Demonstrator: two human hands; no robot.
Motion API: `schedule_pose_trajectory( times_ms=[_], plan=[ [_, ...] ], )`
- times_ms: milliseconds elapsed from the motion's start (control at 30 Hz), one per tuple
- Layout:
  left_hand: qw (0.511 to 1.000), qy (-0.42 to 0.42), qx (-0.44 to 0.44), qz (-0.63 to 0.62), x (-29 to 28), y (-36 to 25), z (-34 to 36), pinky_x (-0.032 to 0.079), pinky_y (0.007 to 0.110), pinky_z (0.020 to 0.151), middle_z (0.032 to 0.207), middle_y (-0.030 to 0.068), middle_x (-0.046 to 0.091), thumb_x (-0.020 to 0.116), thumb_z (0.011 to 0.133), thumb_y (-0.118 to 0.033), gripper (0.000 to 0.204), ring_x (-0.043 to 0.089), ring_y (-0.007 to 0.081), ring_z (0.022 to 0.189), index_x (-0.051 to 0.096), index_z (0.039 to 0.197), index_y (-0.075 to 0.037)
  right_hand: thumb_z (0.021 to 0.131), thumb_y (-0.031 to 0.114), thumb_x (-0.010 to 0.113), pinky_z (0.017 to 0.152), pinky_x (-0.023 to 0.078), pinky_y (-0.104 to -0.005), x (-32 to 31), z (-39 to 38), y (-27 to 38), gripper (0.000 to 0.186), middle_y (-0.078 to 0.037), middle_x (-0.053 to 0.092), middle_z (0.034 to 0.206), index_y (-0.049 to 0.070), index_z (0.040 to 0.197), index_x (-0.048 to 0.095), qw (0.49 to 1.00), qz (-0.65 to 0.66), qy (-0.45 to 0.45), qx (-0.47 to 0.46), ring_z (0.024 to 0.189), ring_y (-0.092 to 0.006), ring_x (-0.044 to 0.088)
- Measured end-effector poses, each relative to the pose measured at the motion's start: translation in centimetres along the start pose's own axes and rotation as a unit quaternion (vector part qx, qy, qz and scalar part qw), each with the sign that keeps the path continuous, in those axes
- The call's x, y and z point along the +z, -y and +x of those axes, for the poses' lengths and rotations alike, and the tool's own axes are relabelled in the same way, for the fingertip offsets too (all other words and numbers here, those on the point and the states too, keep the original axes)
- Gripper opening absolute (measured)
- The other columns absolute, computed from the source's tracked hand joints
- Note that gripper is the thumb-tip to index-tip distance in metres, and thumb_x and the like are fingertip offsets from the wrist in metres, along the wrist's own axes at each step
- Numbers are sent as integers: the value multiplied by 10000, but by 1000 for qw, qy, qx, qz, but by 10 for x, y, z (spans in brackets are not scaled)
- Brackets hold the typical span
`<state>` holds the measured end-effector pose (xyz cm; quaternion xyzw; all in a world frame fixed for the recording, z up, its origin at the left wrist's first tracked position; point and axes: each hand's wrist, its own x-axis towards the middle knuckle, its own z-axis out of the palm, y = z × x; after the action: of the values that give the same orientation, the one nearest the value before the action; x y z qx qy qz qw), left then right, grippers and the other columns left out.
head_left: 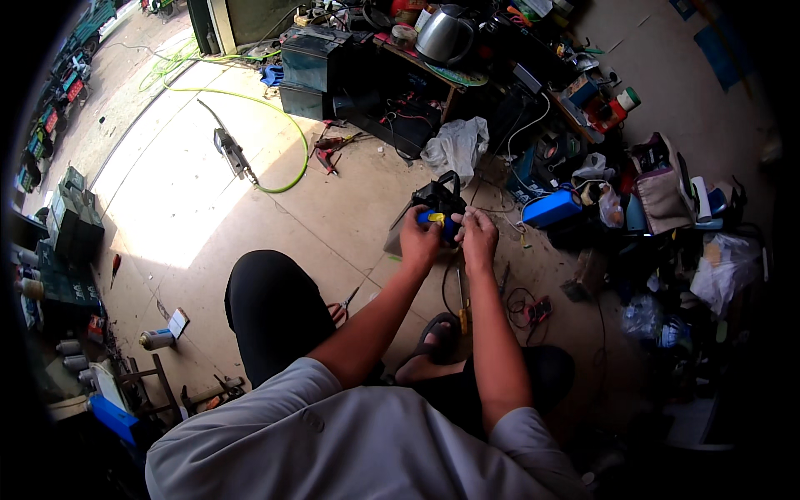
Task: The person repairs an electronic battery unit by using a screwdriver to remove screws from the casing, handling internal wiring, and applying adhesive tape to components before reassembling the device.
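Your L hand (422, 237) pinches yellow bit (437, 217), axis approx 9–3 o'clock; your R hand (478, 237) at its 3, grip can't tell. Box (430, 194) approx 11 o'clock, L nearer.

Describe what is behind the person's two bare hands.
A black-topped box with an arched black handle shows; the left hand and right hand hide parts of its near side.

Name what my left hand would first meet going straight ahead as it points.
Beyond the yellow piece at its fingertips, the left hand would probably meet the black-handled box first, though depth is unclear.
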<state>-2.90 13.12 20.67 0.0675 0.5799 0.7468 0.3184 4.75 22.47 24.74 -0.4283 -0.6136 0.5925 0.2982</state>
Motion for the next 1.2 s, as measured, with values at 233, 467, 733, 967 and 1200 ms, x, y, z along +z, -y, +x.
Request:
schedule_pose_trajectory(
  times_ms=[233, 467, 733, 967, 1200],
  plan=[
    [956, -78, 143, 244, 9, 32, 13, 590, 340, 637, 897, 168, 755, 742, 924, -67, 252, 736, 182, 753, 710, 1154, 29, 1036, 111, 614, 638, 541, -260, 6, 0, -25, 311, -126, 764, 1049, -78, 1279, 660, 999, -33, 8, -11, 743, -120, 670],
    [991, -10, -56, 124, 1, 40, 47, 536, 348, 542, 832, 132, 734, 738, 906, -67, 130, 690, 203, 613, 723, 993, 28, 1015, 85, 641, 708, 585, -295, 11, 8, -39, 297, -131, 741, 1081, -88, 1254, 669, 995, -96, 17, -13, 887, -158, 710],
    [972, 67, -225, 16, -7, -6, 48, 375, 334, 412, 710, 78, 626, 647, 905, -15, 81, 559, 167, 498, 620, 841, -56, 1000, 112, 682, 711, 596, -309, 10, 12, -57, 308, -111, 727, 1036, -96, 1227, 682, 999, -49, -2, -3, 857, -168, 700],
    [973, 77, -219, 7, -3, -20, 36, 394, 324, 416, 712, 74, 652, 642, 938, -59, 89, 572, 174, 487, 675, 854, -57, 928, 106, 777, 521, 432, -232, 17, 3, -37, 362, -35, 707, 889, -48, 1245, 697, 994, 52, -57, 75, 635, -83, 597],
    [971, 76, -228, -7, -5, -12, 40, 425, 313, 427, 738, 93, 694, 655, 1002, -147, 146, 604, 186, 505, 698, 898, -53, 884, 76, 802, 437, 323, -171, 15, -1, -19, 359, 3, 691, 828, 46, 1231, 713, 977, 107, -67, 172, 566, -37, 551]
  ],
)
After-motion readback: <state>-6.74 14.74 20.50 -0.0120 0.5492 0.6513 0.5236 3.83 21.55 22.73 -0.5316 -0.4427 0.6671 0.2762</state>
